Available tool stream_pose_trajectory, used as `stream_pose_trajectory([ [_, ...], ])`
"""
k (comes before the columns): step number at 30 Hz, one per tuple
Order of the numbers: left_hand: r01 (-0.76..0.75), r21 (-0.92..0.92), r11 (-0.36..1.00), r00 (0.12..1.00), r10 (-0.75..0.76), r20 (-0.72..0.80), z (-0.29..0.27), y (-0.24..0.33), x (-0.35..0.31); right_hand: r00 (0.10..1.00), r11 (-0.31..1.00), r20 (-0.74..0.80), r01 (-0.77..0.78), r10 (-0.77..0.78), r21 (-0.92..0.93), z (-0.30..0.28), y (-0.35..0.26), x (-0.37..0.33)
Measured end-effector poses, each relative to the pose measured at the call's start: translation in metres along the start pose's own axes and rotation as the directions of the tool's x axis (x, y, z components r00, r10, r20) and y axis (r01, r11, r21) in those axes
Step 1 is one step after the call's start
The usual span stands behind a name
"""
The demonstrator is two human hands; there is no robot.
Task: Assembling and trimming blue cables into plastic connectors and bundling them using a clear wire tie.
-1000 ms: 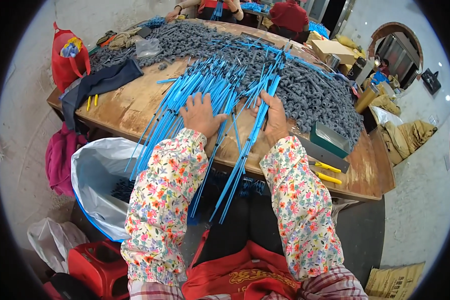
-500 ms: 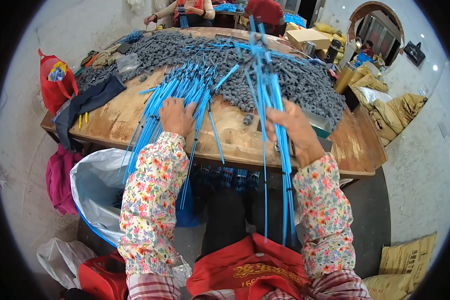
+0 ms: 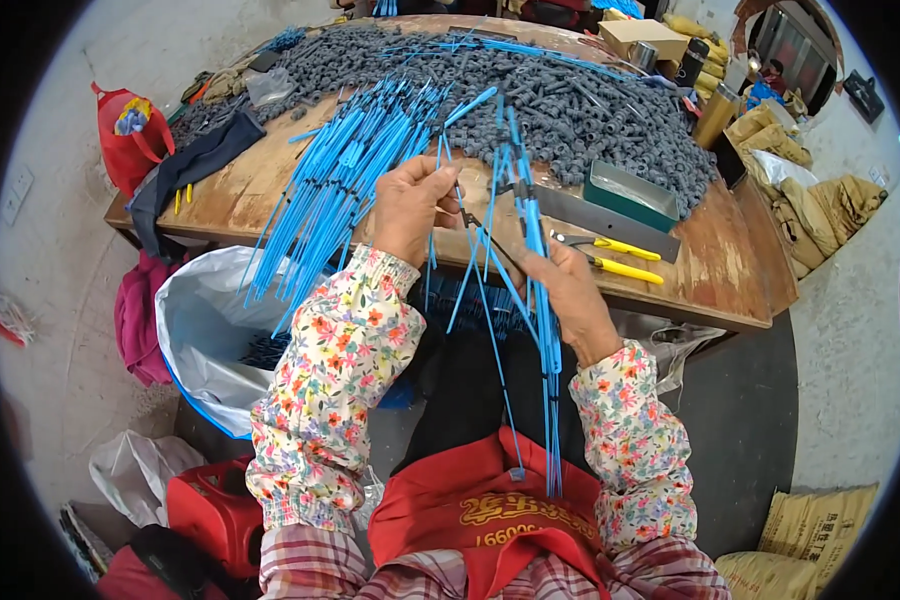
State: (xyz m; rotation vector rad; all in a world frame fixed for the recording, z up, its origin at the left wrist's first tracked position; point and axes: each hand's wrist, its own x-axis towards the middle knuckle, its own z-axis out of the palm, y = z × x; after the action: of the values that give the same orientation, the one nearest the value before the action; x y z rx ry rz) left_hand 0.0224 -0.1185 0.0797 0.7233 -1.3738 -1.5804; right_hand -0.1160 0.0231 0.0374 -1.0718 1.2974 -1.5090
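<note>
My left hand (image 3: 408, 210) pinches a thin blue plastic strip with a dark section (image 3: 469, 218) between thumb and fingers, just past the table's front edge. Close by on the right, my right hand (image 3: 573, 295) grips an upright bundle of similar blue strips (image 3: 548, 345). Their lower ends hang over my red apron (image 3: 490, 490), and a few splay toward the left hand. To the left, a large fan of blue strips with dark bands (image 3: 345, 165) lies on the wooden table (image 3: 220, 205), overhanging its edge.
Grey plastic fittings (image 3: 560, 110) are heaped across the table. Yellow-handled pliers (image 3: 620, 262) and a green tray (image 3: 630, 195) lie right of my hands. A white-lined bin (image 3: 205, 320) stands below left. A box (image 3: 642, 42) and flask (image 3: 715, 118) stand far right.
My left hand has left the fan of strips and moved right, now pinching a strip beside the bundle. My right hand has lowered slightly. The pliers have come into sight.
</note>
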Motion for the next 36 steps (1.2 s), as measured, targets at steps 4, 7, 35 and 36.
stream_pose_trajectory([
  [4,0.005,0.103,0.995,1.0,-0.007,0.012,-0.007,-0.013,0.013,0.992,0.988,-0.122,-0.022,0.041,0.154,-0.029,-0.004,-0.001],
  [7,-0.048,0.293,0.955,0.988,0.088,-0.124,-0.026,-0.023,0.024,0.991,0.968,-0.093,0.113,-0.094,0.224,-0.046,-0.006,-0.004],
  [35,0.103,-0.053,0.993,0.981,-0.093,0.172,0.012,0.027,-0.012,0.992,0.986,0.04,0.111,-0.117,0.123,0.0,-0.014,0.012],
  [36,0.106,-0.053,0.993,0.981,-0.096,0.169,0.014,0.027,-0.013,0.993,0.986,0.041,0.107,-0.113,0.125,-0.001,-0.015,0.015],
])
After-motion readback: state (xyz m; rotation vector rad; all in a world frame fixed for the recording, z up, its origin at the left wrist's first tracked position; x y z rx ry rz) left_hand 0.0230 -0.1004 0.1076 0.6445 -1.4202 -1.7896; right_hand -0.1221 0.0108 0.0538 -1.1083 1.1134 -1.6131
